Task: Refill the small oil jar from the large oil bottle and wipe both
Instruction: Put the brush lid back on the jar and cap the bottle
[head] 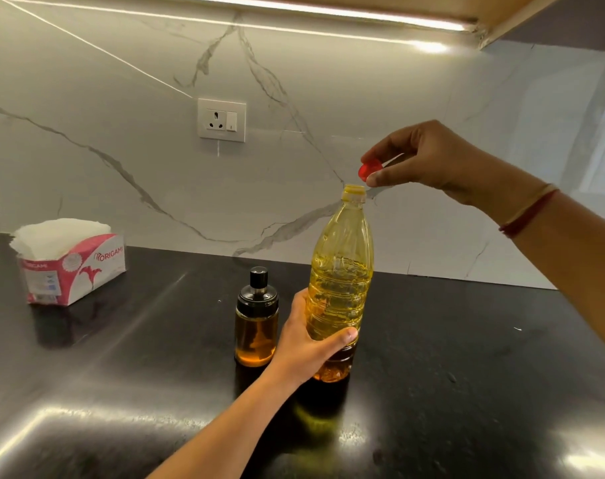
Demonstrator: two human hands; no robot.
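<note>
The right hand (pixel 429 157) pinches the red cap (pixel 368 171) just above the upright large oil bottle (pixel 341 271); the left hand (pixel 308 344) grips it low, with the small oil jar (pixel 256 326) just left.

Home kitchen, by the look of it: glossy black stone bench (pixel 467 340) against a white veined-marble backsplash (pixel 86 81), wall socket (pixel 221 119) set into it, light strip (pixel 294 13) under an overhead cabinet (pixel 536 19), pack of paper napkins (pixel 69 264), cooking-oil bottle (pixel 341 271) beside a small oil jar (pixel 256 326).
</note>
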